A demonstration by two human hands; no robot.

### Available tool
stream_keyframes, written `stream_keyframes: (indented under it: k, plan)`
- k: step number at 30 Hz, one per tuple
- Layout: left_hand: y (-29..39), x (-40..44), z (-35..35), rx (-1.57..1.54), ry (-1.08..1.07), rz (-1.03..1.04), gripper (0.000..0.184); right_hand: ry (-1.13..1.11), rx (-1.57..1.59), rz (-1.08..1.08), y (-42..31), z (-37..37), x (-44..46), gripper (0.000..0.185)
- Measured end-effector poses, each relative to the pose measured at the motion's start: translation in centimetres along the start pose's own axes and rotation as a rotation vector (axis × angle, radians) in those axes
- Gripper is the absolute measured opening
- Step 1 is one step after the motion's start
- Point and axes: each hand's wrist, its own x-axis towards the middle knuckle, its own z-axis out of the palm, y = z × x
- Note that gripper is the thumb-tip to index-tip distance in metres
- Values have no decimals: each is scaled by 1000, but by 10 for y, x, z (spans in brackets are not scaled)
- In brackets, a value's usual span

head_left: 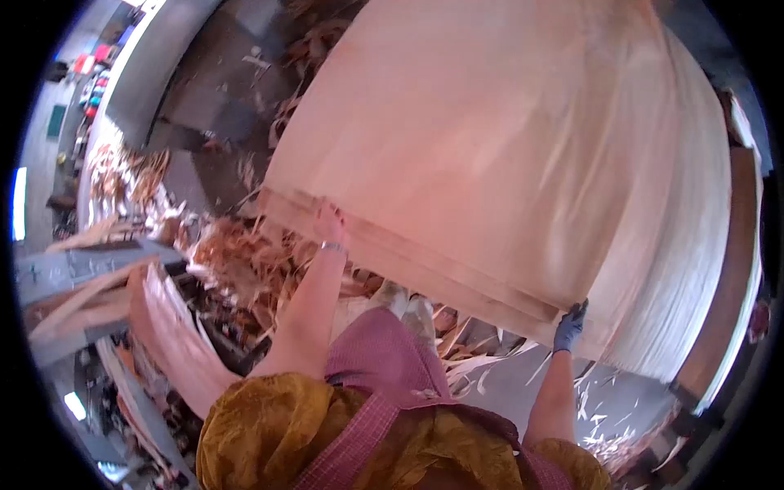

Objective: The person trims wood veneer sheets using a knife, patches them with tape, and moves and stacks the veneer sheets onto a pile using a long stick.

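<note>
A large, thin sheet of pale wood veneer [457,147] spreads out in front of me, with several layers showing along its near edge. My left hand [331,224], bare with a band at the wrist, is at the near edge toward the left corner, its fingers on the sheet. At the right part of the same edge, my right hand [571,327], in a dark grey glove, has its fingers closed round the edge. The undersides of the sheets and the fingertips below them are hidden.
Wood shavings and torn veneer strips [237,261] lie on the floor at the left. Long boards [82,302] are stacked at the lower left. A brown-edged stack [731,269] stands at the far right. More scraps [612,445] lie at the lower right.
</note>
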Motion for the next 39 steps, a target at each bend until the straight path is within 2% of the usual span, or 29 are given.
stream_keyframes:
  k: [1, 3, 4, 6, 7, 12, 13, 16, 18, 20, 23, 25, 26, 28, 29, 31, 33, 35, 38, 39]
  plan:
    - [-1, 10, -3, 27, 21, 22, 17, 12, -74, -73, 20, 5, 7, 45]
    - [-11, 36, -8, 72, 39, 59, 16, 38, -151, -152, -1, 9, -12, 46]
    - [-10, 44, -11, 53, 33, -1, 16, -3, -109, -116, -2, 10, -19, 46]
    - [-9, 56, -19, 14, 14, -127, 15, 39, -276, -167, 8, 16, -20, 46]
    - [-10, 56, -19, 14, 18, -117, 14, 66, -356, -193, 12, 18, -20, 46]
    - [-21, 72, -18, -53, 110, -137, 10, 63, -459, -117, 10, 17, -34, 46]
    - [-23, 77, -24, 34, 110, -143, 10, 57, -495, -84, 10, 18, -42, 46]
    - [-30, 91, -39, 166, 140, -137, 14, 33, -410, -63, 13, 17, -49, 47]
    - [-41, 102, -40, 60, 194, -111, 20, 10, -339, -60, 12, 17, -52, 48]
    - [-52, 118, -46, 78, 155, -128, 14, -3, -253, -88, 7, 17, -59, 49]
    - [-47, 119, -55, 158, 82, -130, 13, -32, -152, -18, 3, 17, -64, 52]
    - [-43, 127, -66, 212, -8, -143, 12, -102, 129, -15, 38, 22, -53, 54]
    - [-43, 130, -71, 237, -57, -163, 12, -82, -18, -69, 56, 19, -44, 55]
    - [-37, 137, -76, 277, -134, -204, 12, -61, -211, 126, -5, 13, -55, 53]
    - [-32, 142, -78, 291, -163, -226, 12, -8, -196, 86, -16, 14, -57, 49]
    - [-26, 149, -78, 319, -212, -255, 12, 104, -240, -155, 26, 19, -40, 47]
    - [-22, 154, -80, 330, -251, -293, 13, 70, -123, -41, 24, 22, -42, 48]
    - [-7, 125, -59, 397, -69, -375, 14, 101, -184, -14, 14, 24, -47, 47]
    - [-27, 184, -91, 418, -233, -312, 13, 128, -197, 16, 17, 26, -46, 46]
    - [-24, 175, -86, 409, -200, -326, 13, 133, -186, 22, 21, 28, -47, 46]
